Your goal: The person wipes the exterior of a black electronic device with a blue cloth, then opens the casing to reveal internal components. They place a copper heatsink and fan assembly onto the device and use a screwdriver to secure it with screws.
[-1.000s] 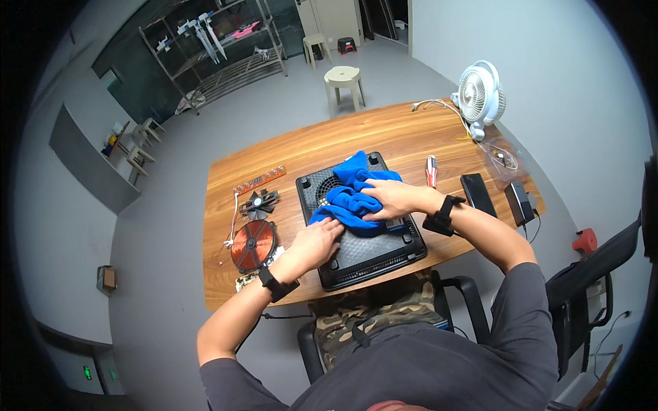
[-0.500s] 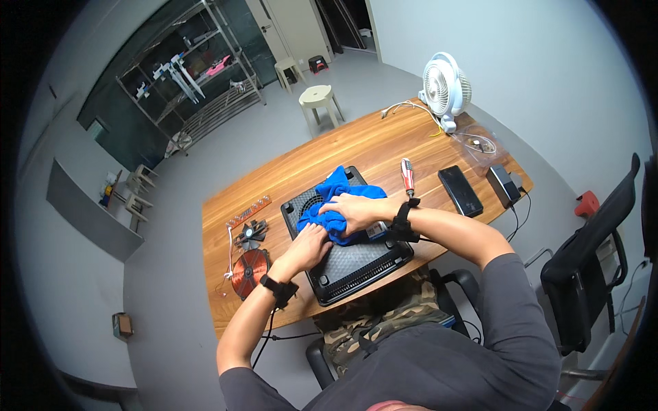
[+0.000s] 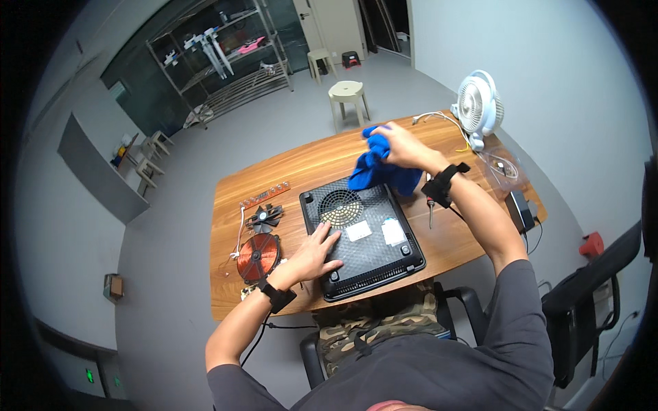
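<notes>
The black casing [image 3: 375, 259] lies flat on the wooden table [image 3: 445, 250], its vent grille [image 3: 340, 207] and corner feet facing up. The left hand [image 3: 310, 257] rests on its left part, fingers spread apart and palm down, gripping nothing. The right hand [image 3: 403, 146] has its fingers closed around a bunched blue cloth [image 3: 373, 171], which hangs over the casing's far edge; whether the lower folds touch the surface, one cannot tell.

The cloth looks light and limp — it should crumple into any grip and sag wherever it is unsupported, so a full handful serves better than a pinch at one corner. The casing seems stiff, probably plastic, and only moderately heavy; its textured face should give a flat palm some purchase, though the smoother rim may slip a little. For lifting, the two opposite side edges look the surest hold. The grille (thin ribs, by the look of it) is likely the weakest spot — pressure there is better kept light, with the palm on the solid panel beside it.
</notes>
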`<act>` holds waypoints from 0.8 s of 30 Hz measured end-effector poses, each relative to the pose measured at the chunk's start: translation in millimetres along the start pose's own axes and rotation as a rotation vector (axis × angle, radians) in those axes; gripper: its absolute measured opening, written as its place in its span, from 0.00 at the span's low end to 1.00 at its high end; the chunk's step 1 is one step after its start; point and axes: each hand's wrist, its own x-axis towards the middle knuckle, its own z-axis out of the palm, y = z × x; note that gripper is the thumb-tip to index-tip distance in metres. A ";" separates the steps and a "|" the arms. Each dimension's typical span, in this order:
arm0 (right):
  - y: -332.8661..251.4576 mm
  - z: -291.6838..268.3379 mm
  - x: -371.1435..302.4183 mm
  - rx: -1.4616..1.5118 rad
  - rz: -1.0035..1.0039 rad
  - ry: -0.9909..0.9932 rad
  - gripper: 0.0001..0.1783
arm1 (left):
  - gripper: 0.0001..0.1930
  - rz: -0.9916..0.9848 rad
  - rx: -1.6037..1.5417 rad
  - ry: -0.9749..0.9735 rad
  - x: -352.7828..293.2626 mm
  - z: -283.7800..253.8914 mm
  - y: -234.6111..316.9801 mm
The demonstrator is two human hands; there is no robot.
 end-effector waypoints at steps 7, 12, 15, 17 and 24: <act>78.0 -11.4 29.8 -0.186 0.334 0.150 0.42 | 0.58 -0.130 -0.051 -0.270 3.0 6.3 -2.3; 108.1 0.9 33.5 -0.248 0.382 0.220 0.45 | 0.63 -0.182 -0.024 -0.325 2.7 10.2 3.6; 123.9 22.0 22.3 -0.332 0.308 0.275 0.47 | 0.64 -0.205 -0.017 -0.334 2.1 10.4 6.2; 149.7 35.3 5.6 -0.368 0.279 0.225 0.49 | 0.64 -0.180 -0.027 -0.307 4.0 15.0 4.9; 174.9 66.6 -42.6 -0.270 0.427 -0.295 0.56 | 0.64 -0.155 -0.027 -0.267 7.6 20.8 5.1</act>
